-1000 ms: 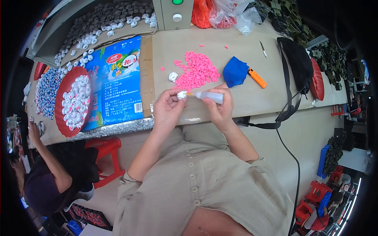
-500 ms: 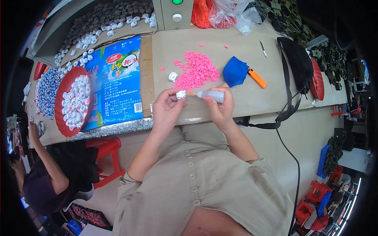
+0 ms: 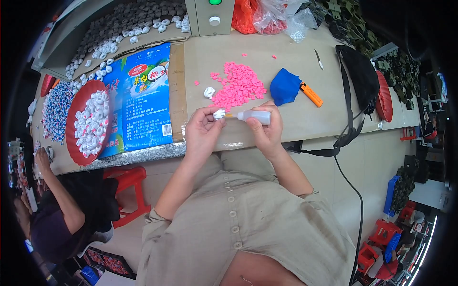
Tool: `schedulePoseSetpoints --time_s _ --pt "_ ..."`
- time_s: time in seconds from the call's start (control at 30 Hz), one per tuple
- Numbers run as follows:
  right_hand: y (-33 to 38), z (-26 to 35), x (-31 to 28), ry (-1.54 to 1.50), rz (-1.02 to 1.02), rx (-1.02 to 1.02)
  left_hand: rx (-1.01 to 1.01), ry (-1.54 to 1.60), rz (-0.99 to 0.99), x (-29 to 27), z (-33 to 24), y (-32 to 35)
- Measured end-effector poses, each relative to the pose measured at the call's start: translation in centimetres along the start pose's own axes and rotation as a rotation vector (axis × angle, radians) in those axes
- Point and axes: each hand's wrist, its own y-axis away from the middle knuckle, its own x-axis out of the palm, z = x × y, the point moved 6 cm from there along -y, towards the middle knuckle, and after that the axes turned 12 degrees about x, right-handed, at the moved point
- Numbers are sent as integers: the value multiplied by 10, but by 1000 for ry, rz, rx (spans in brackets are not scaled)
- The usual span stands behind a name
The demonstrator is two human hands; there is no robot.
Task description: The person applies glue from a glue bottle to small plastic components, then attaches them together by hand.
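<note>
Between the fingertips of my left hand [image 3: 204,128] is a small white moulded piece [image 3: 219,114]. My right hand [image 3: 268,131] is closed round a translucent squeeze bottle [image 3: 257,117], held sideways. The bottle's thin yellowish nozzle points left at the white piece; whether it touches cannot be made out. Just beyond my hands a heap of small pink pieces [image 3: 241,86] is spread on the table. Another white moulded piece [image 3: 209,92] lies at the heap's left edge.
A red bowl [image 3: 71,121] of white pieces stands left on blue printed cardboard [image 3: 143,119]. Right of the heap lie blue cloth [image 3: 285,86], an orange cutter [image 3: 311,94], a small knife [image 3: 318,59] and a black bag [image 3: 358,76]. A co-worker [image 3: 59,214] sits at left.
The white piece has turned slightly in my left fingers, and the bottle has shifted a little left. At the left, the co-worker's arm has moved.
</note>
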Motion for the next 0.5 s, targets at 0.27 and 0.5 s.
schedulePoseSetpoints --time_s 0.27,0.5 --pt "0 -4 -2 -36 -12 63 2 34 -11 -2 1 2" --pt "-7 -23 -11 -660 -55 421 -5 71 -5 -3 1 0"
